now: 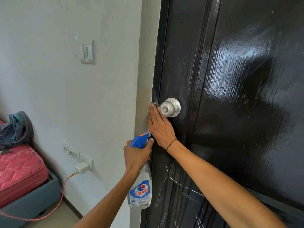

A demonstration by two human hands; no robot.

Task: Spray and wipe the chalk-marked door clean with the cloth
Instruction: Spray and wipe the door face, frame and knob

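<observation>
Right forearm: nearest the camera, it crosses the lower frame toward the door's latch edge; a thin black band circles the wrist.
Right hand [158, 125]: fingers straight and together, laid flat against the door edge just left of the round brushed-metal door knob [170, 107]; it holds nothing.
Left hand [137, 154]: curled around the neck of the clear plastic spray bottle with a blue trigger head and blue label [140, 181], a finger at the trigger; nozzle points toward the door, just under the right wrist.
Glossy black wood-grain door [238, 96]: upper panel looks wet and streaked with reflected light; white chalk scribbles [181, 183] remain on the lower part, below the arms.
Cloth: none visible in either hand; I cannot tell where it is.
Step in hand: likely steadying the door before spraying the lower marks.
Doing it well: keep the flat palm bracing the edge so the door does not swing, tilt the nozzle down at the scribbles and clear of the right wrist, mist lightly to limit drips, then fetch the cloth.
Surroundings: pale wall with a grey light switch [88, 52], a white plugged charger with orange cable [82, 167], and a pink mattress [19, 170] at left.
</observation>
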